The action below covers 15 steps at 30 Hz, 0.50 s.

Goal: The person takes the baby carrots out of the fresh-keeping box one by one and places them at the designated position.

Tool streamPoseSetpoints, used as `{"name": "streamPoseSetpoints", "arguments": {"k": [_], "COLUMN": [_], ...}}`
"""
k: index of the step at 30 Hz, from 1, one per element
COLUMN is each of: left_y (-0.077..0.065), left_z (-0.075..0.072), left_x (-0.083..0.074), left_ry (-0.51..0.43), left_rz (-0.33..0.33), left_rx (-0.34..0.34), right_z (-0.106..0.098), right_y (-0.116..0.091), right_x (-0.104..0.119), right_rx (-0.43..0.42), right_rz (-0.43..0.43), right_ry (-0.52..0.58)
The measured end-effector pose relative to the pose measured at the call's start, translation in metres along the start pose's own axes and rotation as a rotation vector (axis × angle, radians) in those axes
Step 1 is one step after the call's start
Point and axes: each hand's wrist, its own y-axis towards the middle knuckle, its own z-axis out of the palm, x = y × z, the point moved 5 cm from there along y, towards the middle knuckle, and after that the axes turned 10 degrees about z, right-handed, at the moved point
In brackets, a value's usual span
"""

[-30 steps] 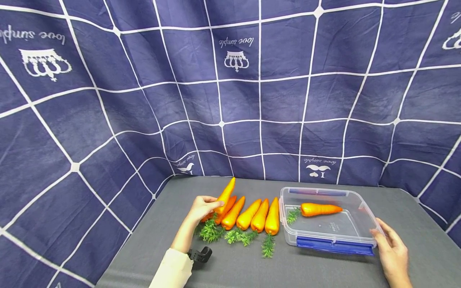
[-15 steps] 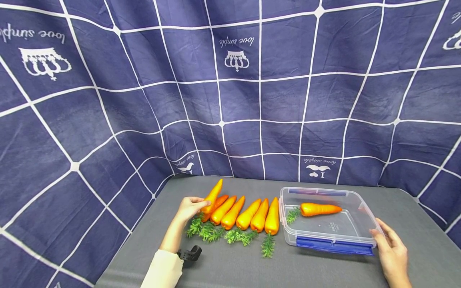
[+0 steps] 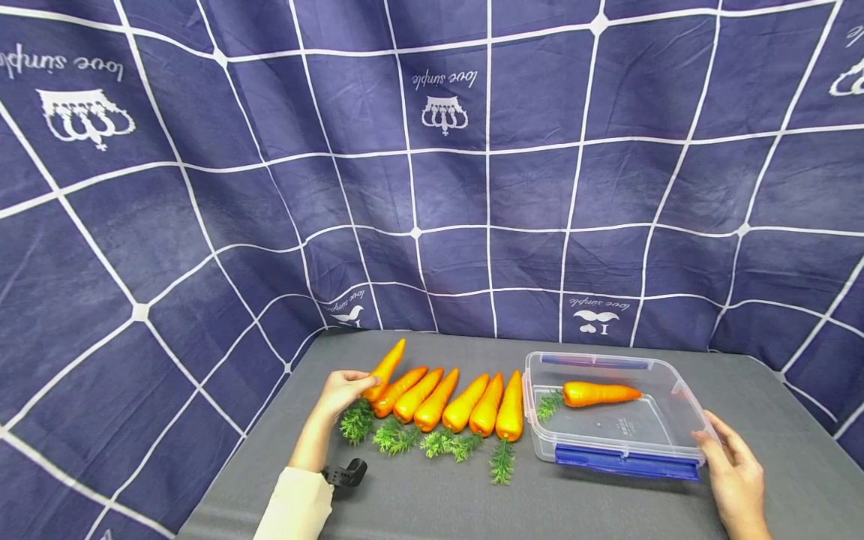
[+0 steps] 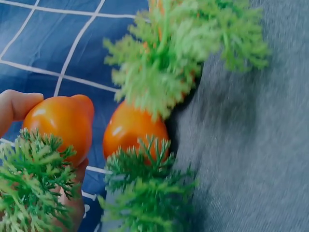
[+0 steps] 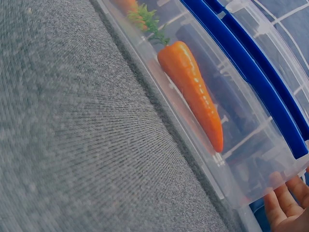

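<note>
My left hand (image 3: 343,390) pinches an orange carrot (image 3: 388,369) between thumb and fingers, its tip pointing up and away, at the left end of a row. In the left wrist view, green leaves (image 4: 34,179) hang from its thick end and partly cover the fingers. Just beside it lies the nearest carrot (image 3: 400,391) of the row. My right hand (image 3: 737,472) holds the right side of a clear plastic food container (image 3: 682,442), thumb at the rim. Inside the container a single carrot (image 3: 601,393) lies sideways, leaves to the left.
Several more carrots (image 3: 466,403) lie side by side on the grey cloth (image 3: 459,502), leafy ends toward me. The container has a blue latch flap (image 3: 628,460) along its front. A dark blue grid-pattern cloth (image 3: 445,187) hangs behind and at the left.
The left hand has moved left with its carrot, from over the row to its left end, uncovering the carrots behind it. The right hand and the container have stayed in place.
</note>
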Motion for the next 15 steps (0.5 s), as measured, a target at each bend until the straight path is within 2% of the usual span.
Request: {"name": "streamPoseSetpoints", "arguments": {"k": [3,5,7,10,12,15], "left_y": [0.003,0.005,0.006,0.006,0.006,0.006], "left_z": [-0.005,-0.007,-0.009,-0.009,-0.009,-0.009], "left_x": [0.007,0.012,0.015,0.019,0.023,0.027], "left_ry": [-0.008,-0.037,-0.033,-0.005,0.028,0.045], "left_rz": [0.043,0.104,0.117,0.072,0.01,-0.015], "left_rx": [0.01,0.025,0.029,0.022,0.016,0.016], "right_z": [0.0,0.0,-0.001,-0.001,-0.001,-0.002], "right_y": [0.0,0.0,0.0,0.001,0.001,0.0], "right_x": [0.0,0.0,0.001,0.0,0.0,-0.001], "right_rx": [0.0,-0.008,-0.012,-0.016,-0.011,-0.019], "right_rz": [-0.002,-0.007,-0.009,-0.009,-0.003,-0.003], "right_ry": [-0.009,-0.04,-0.065,-0.089,-0.08,-0.09]}}
